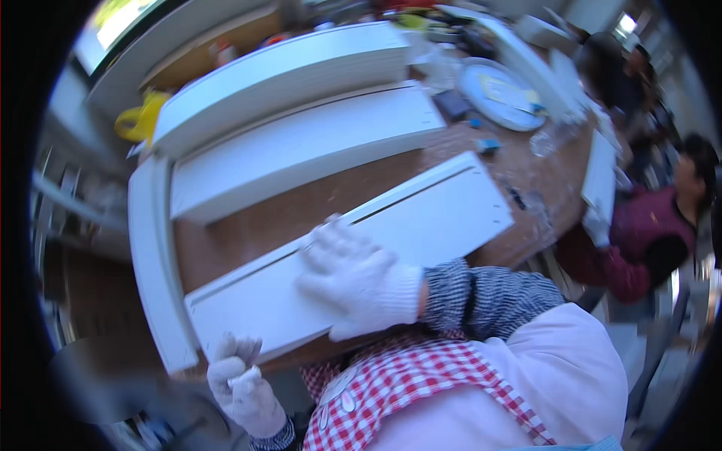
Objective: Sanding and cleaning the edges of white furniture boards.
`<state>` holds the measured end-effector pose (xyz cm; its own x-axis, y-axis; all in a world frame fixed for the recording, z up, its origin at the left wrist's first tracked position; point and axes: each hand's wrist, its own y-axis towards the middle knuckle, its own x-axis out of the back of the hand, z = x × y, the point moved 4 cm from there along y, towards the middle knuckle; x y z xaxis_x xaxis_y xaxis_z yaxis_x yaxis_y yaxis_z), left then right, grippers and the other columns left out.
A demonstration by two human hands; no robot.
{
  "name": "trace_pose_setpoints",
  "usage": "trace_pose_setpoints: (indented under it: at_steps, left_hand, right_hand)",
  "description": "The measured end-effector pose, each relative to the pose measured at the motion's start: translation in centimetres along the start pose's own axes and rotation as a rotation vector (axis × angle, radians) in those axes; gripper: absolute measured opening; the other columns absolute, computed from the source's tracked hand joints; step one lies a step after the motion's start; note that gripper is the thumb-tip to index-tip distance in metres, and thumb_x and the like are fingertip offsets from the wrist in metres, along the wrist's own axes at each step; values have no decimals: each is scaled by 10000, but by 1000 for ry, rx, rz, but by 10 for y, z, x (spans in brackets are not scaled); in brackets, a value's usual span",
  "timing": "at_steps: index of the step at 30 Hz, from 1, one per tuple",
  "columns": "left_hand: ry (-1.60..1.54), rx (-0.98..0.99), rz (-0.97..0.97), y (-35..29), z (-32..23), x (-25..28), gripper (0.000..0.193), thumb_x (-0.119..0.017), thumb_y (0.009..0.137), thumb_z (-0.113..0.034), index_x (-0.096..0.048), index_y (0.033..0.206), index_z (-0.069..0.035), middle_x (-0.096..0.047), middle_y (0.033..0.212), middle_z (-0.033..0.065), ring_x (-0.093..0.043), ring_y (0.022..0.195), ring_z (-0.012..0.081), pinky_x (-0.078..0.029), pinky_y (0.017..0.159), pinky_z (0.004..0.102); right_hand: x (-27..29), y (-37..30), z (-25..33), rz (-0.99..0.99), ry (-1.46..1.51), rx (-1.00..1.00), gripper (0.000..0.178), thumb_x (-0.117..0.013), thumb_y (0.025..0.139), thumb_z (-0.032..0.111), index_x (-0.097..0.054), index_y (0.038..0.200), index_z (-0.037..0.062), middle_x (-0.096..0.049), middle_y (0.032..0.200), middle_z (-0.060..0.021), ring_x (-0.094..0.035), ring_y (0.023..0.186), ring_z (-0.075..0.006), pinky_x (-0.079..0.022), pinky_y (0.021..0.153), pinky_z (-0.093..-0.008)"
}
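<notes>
Lying along the near edge of the brown tabletop [259, 233]: one white grooved panel [440, 214], marks at its right end too small to read. Right hand [357, 278], gloved: spread wide, flat upon it. Left hand [244, 387], gloved: fingers curled by the panel's near left corner, contents indeterminable. Beyond, bare strip, then two white stacks [308, 146].
</notes>
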<state>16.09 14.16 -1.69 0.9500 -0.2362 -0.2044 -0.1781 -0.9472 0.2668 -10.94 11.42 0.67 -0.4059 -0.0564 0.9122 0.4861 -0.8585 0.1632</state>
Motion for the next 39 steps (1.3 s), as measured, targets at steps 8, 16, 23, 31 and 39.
trace_pose_setpoints:
  at_steps: [8,16,23,31,39]
  left_hand:
    - [452,-323,486,50,-15,-122,410,-586,995,-279,-562,1292,3,-482,1413,251,-537,1242,374,-451,1045,482]
    - [558,-101,677,43,-10,-186,536,-625,966,-175,-454,1451,-23,-450,1461,228,-524,1267,337,-439,1042,435]
    - [1517,-383,587,28,23,-117,645,-600,909,-375,-471,1417,2,-458,1444,248,-438,1322,437,-342,1119,510]
    - [1733,28,82,-13,30,118,686,-488,977,-416,-357,1490,20,-316,1565,225,-295,1447,376,-225,1193,447]
    - [1510,-234,78,14,-13,10,587,-596,934,-197,-427,1460,2,-427,1501,206,-394,1383,352,-278,1156,409]
  right_hand:
    - [32,-60,5,-340,768,-102,508,-729,825,425,-662,1157,47,-682,1053,-166,-649,995,-327,-517,899,-414]
    - [42,-101,-10,-297,904,-252,328,-677,912,288,-675,1133,45,-712,1036,-143,-683,941,-252,-540,844,-333]
    - [36,-111,-40,-430,1002,-362,300,-660,947,237,-657,1116,-10,-716,995,-114,-666,929,-144,-535,838,-291]
    - [32,-122,-35,-414,1131,-249,292,-645,938,91,-616,1194,-46,-693,1074,-117,-659,985,-154,-540,876,-280]
    - [26,-124,-15,-423,948,-132,346,-646,926,59,-598,1259,-23,-680,1100,-151,-672,1028,-221,-545,914,-302]
